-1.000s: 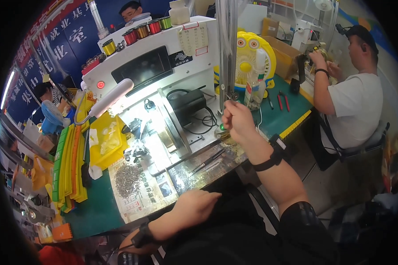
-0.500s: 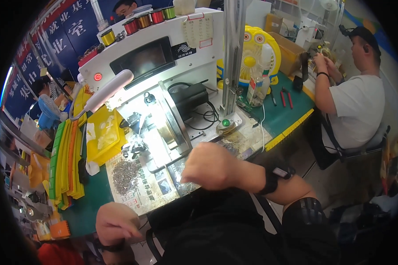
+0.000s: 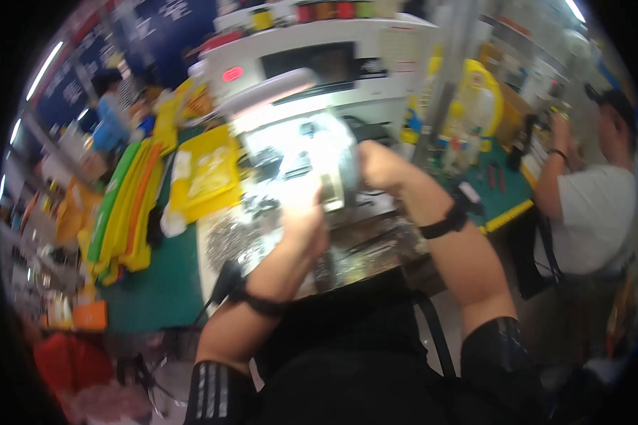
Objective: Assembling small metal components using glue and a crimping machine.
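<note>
Both of my hands are over a white bench machine (image 3: 397,42) with a dark screen. My left hand (image 3: 305,221) reaches into the bright glare at the machine's front, beside a shiny metal plate (image 3: 331,185). Its fingers are washed out by light and motion blur. At the right side of that plate is my right hand (image 3: 383,166), curled closed with its back toward me. Whatever its fingers grip, if anything, is hidden. Small dark fixtures (image 3: 266,157) sit left of the plate under a pale lamp (image 3: 276,91).
Left of the machine lie a yellow tray (image 3: 228,190) and a stack of yellow, orange and green strips (image 3: 124,212). Small metal parts (image 3: 227,241) are heaped near the front edge. A yellow fan (image 3: 482,99) stands to the right, where a person (image 3: 592,205) sits. Thread spools line the machine's top.
The view has shifted and blurred. My left hand has gone from the table's front edge up to the machine; my right hand has moved forward to the plate's right side.
</note>
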Demonstrator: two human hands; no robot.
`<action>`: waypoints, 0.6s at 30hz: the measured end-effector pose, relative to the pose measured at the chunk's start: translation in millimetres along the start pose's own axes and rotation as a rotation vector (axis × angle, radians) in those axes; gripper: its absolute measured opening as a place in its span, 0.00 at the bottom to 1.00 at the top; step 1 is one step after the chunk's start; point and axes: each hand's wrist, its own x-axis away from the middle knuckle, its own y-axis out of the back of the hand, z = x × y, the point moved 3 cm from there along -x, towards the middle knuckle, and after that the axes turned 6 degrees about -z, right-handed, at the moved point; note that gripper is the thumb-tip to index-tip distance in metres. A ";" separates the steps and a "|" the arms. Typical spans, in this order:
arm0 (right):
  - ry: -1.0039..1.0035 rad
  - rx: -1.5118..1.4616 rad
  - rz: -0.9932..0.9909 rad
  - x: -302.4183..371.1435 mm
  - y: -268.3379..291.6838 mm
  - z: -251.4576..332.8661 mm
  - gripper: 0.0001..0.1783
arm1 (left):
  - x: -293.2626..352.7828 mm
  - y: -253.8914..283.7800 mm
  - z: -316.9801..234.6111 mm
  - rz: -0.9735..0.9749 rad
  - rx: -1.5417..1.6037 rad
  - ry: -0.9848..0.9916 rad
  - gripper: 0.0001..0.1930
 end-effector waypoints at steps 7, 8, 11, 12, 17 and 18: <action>0.516 0.698 -0.264 64.1 26.6 41.3 0.07 | 50.7 33.1 -31.1 0.216 0.189 0.070 0.08; 0.741 0.942 -0.353 76.8 30.8 43.7 0.06 | 63.4 53.4 -49.7 0.329 0.305 0.125 0.08; 0.801 0.940 -0.602 110.1 33.6 39.8 0.07 | 61.0 138.4 -106.4 0.402 0.201 -0.059 0.12; 0.799 0.844 -0.622 119.2 32.0 37.3 0.08 | 61.7 157.2 -130.2 0.312 0.212 -0.115 0.13; 0.965 0.681 -0.252 143.6 -60.5 40.9 0.06 | 56.5 234.9 -174.6 0.196 0.009 -0.259 0.11; 0.980 0.714 -0.185 143.2 -89.1 42.8 0.07 | 57.3 243.2 -173.2 0.193 0.018 -0.250 0.11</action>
